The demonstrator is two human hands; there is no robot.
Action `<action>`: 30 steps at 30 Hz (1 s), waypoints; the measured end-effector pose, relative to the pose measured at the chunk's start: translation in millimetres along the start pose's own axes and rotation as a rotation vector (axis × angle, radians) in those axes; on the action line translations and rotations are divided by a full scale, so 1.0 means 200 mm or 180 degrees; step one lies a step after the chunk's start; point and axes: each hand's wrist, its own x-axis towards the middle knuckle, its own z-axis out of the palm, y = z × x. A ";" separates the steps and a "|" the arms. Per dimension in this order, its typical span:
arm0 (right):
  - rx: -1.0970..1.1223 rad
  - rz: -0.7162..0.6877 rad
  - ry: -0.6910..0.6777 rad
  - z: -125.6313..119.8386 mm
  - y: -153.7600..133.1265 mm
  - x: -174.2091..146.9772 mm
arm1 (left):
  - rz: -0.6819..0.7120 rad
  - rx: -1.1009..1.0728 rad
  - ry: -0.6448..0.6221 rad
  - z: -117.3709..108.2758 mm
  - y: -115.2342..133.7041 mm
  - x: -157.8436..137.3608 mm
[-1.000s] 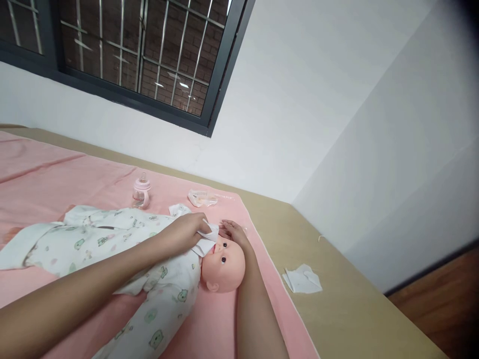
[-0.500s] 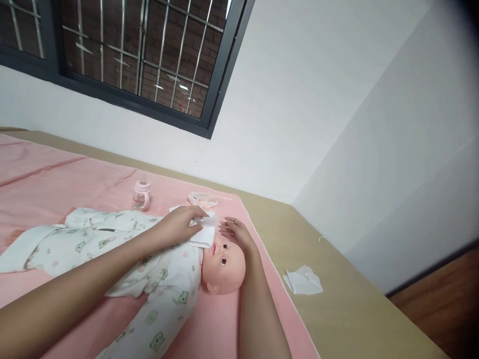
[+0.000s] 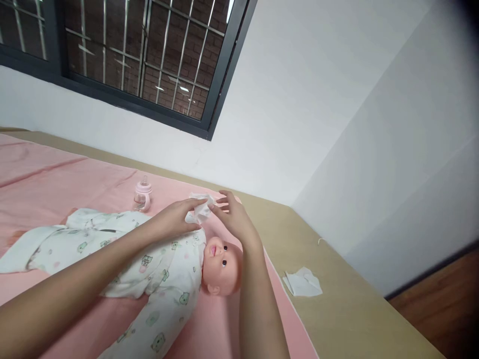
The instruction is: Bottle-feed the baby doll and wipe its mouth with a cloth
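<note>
A crumpled white tissue point(image 3: 202, 212) is between my two hands, above the doll's chest and chin. My left hand point(image 3: 175, 217) grips the tissue from the left, with its fingers along the top and its thumb below. From the right, my right hand point(image 3: 235, 217) pinches the tissue's edge near the thumb tip, its other fingers spread. Below them the baby doll point(image 3: 224, 267) lies on its back, its bald head to the right and its face uncovered. It wears a white suit point(image 3: 164, 269) with green animal prints.
A pink baby bottle point(image 3: 142, 195) stands upright behind the doll on the pink sheet point(image 3: 209, 324). Another white tissue point(image 3: 303, 281) lies on the wooden surface point(image 3: 337, 309) at right. A white wall point(image 3: 262, 149) and a barred window point(image 3: 149, 55) rise behind.
Both hands have lifted away from the doll's mouth, up and back. The tissue, flat and folded before, is now crumpled, and my right hand has come to it from beside the head.
</note>
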 end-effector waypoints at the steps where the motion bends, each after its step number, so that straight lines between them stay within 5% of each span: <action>1: -0.0143 -0.0013 0.0027 0.02 -0.01 0.00 | 0.0025 0.0060 -0.0033 0.00 0.00 0.00; 9: -0.0514 -0.0378 0.0295 0.05 -0.02 0.03 | 0.0062 0.0176 -0.0154 -0.03 0.01 0.00; 15: -0.0299 -0.0448 0.0508 -0.02 0.13 0.09 | -0.0280 0.0312 0.0449 -0.12 -0.03 0.01; 17: -0.0327 -0.0193 0.0594 -0.06 0.25 0.11 | -0.0354 0.0347 0.0597 -0.16 -0.05 0.01; 23: -0.0089 0.1536 0.0364 -0.15 0.62 0.10 | -0.0355 0.0294 0.0749 -0.23 -0.10 0.01; 30: 0.0140 0.1804 0.0278 -0.13 0.68 0.09 | -0.0344 0.0269 0.0633 -0.21 -0.10 0.01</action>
